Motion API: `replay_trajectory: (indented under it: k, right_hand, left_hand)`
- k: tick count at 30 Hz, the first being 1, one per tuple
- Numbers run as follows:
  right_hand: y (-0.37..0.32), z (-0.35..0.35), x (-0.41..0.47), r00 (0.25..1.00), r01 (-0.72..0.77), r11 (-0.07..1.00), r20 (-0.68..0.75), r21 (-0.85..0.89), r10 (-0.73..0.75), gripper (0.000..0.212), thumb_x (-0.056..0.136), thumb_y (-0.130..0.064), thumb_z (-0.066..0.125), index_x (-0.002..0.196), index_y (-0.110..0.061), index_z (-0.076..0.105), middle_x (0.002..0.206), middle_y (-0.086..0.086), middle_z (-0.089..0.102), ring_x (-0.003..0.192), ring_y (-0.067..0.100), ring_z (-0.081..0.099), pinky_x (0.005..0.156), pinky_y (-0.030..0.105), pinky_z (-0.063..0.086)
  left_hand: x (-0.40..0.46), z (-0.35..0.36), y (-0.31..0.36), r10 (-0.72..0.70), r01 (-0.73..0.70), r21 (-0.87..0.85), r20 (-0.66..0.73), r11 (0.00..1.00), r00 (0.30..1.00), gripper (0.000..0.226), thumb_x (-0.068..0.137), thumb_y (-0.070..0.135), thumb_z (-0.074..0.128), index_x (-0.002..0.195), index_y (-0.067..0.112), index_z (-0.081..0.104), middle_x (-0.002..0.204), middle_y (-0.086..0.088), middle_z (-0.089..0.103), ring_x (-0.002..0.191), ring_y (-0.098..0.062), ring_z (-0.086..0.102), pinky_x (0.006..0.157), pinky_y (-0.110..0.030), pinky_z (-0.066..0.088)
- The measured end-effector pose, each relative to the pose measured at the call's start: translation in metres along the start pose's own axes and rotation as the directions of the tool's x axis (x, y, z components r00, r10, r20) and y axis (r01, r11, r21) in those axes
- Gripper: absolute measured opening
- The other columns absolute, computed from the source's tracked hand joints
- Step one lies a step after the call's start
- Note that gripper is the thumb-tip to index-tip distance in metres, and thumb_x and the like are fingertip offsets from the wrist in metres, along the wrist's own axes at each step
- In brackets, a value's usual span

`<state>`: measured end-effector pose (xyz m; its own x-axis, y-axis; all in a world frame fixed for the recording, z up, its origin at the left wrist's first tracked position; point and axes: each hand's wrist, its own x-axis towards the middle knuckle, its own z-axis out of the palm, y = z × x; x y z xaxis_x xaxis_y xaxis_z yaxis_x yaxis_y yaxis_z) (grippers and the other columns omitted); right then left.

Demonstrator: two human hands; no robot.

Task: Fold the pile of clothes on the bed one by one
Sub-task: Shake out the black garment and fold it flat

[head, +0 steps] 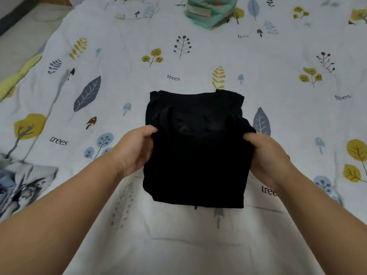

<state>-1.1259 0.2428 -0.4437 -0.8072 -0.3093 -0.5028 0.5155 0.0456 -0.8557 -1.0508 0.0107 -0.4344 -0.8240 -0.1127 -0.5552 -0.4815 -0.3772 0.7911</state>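
The black garment (195, 155) looks soft, light and floppy — the left hand (137, 151) and right hand (268, 155) pinch its two side edges, the best places to hold.

A single wide-angle camera worn on the person's head looks forward and steeply down along both forearms onto a bed (198, 56) with a tree-print cover. The view sits close above the bed, whose cover fills nearly the whole frame.
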Motion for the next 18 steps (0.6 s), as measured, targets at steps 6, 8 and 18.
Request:
replay_trajectory:
  k: [6, 8, 18]
  right_hand:
    - [-0.035, 0.013, 0.044, 0.997, -0.052, 0.986, -0.054, 0.158, 0.061, 0.021, 0.098, -0.022, 0.045, 0.102, -0.015, 0.065, 0.087, 0.001, 0.074, 0.077, 0.013, 0.071, 0.059, 0.023, 0.056]
    - [-0.046, 0.015, 0.063, 0.993, -0.033, 0.972, -0.104, 0.232, 0.059, 0.023, 0.098, -0.023, 0.044, 0.105, -0.013, 0.064, 0.096, 0.006, 0.073, 0.085, 0.017, 0.07, 0.068, 0.029, 0.058]
    - [0.006, 0.008, 0.106, 0.899, -0.245, 0.675, -0.424, -0.695, -0.109, 0.057, 0.091, -0.036, 0.051, 0.136, -0.006, 0.032, 0.132, 0.016, 0.048, 0.116, 0.035, 0.05, 0.097, 0.044, 0.043]
  left_hand:
    - [0.039, 0.0, 0.039, -0.028, 0.022, -0.158, -0.033, 0.987, 0.999, 0.033, 0.098, 0.028, 0.032, 0.092, 0.016, 0.061, 0.071, 0.001, 0.073, 0.061, -0.012, 0.07, 0.055, -0.023, 0.054]
    - [0.058, -0.004, 0.052, -0.028, 0.011, -0.242, -0.067, 0.97, 0.997, 0.036, 0.098, 0.034, 0.033, 0.093, 0.016, 0.064, 0.077, -0.002, 0.074, 0.067, -0.017, 0.071, 0.063, -0.029, 0.054]
    - [0.107, -0.025, 0.003, 0.254, 0.304, 0.687, -0.585, 0.66, 0.771, 0.053, 0.093, 0.036, 0.047, 0.134, 0.003, 0.037, 0.134, -0.02, 0.042, 0.123, -0.038, 0.04, 0.097, -0.04, 0.035]
